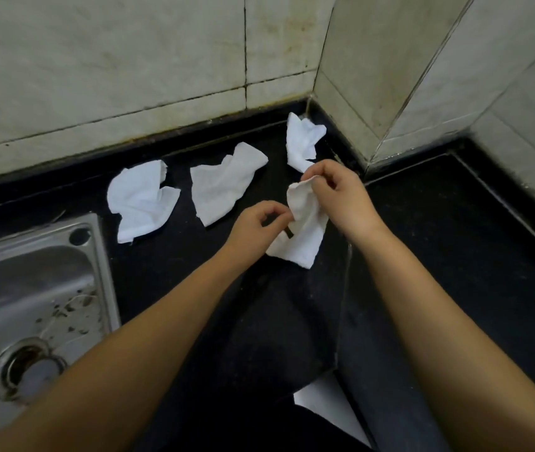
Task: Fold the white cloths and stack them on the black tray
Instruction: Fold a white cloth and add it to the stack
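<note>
A crumpled white cloth hangs between my two hands above the black counter. My right hand pinches its upper edge. My left hand pinches its left side, fingers curled. Three more crumpled white cloths lie on the counter: one at the left, one in the middle, one near the wall corner. A black tray seems to lie on the counter below my hands; its edges are hard to tell from the dark counter.
A steel sink with a drain sits at the left. Pale tiled walls close the back and right, forming a corner. The black counter runs on to the right. A white patch shows below the counter's front edge.
</note>
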The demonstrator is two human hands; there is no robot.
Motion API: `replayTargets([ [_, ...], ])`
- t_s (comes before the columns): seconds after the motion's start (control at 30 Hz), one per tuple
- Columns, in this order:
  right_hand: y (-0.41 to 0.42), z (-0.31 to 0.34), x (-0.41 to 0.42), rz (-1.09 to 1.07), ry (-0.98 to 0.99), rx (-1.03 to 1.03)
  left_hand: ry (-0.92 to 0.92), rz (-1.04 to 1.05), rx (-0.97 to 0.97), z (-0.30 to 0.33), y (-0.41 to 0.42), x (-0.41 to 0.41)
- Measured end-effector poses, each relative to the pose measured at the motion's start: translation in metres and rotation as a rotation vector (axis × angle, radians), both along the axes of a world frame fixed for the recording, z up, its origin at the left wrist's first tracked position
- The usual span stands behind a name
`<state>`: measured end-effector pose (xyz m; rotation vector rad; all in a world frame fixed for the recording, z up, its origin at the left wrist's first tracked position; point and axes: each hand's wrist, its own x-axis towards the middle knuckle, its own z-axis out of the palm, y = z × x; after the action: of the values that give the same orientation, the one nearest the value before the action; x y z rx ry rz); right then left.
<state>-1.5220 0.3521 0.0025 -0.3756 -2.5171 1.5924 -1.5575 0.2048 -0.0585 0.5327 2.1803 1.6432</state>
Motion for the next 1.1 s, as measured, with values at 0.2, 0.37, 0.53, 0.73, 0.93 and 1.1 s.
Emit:
replayTargets([
  [0.2,-0.014,-0.004,0.034,0.061,-0.122,0.028,0.035,0.053,0.048,0.035,-0.009,0.021],
  [0.37,-0.029,-0.002,0.044,-0.023,-0.036,0.047,-0.222,-0.041,0.143,0.037,-0.014,0.045],
  [0.53,-0.027,0.019,0.047,-0.044,0.065,0.011,-0.116,-0.238,-0.056,0.025,-0.025,0.057],
  [0.73,0.002,0.024,0.055,-0.286,0.066,-0.197,-0.112,-0.19,-0.205,0.015,-0.047,0.039],
  [0.93,0.029,0.018,0.038,-0.405,0.004,-0.256,-0.033,-0.068,-0.221,0.021,-0.048,0.019],
  [1.1,0.038,0.031,0.031,-0.491,0.15,-0.276,0.111,0.203,-0.036,0.055,-0.058,-0.011],
])
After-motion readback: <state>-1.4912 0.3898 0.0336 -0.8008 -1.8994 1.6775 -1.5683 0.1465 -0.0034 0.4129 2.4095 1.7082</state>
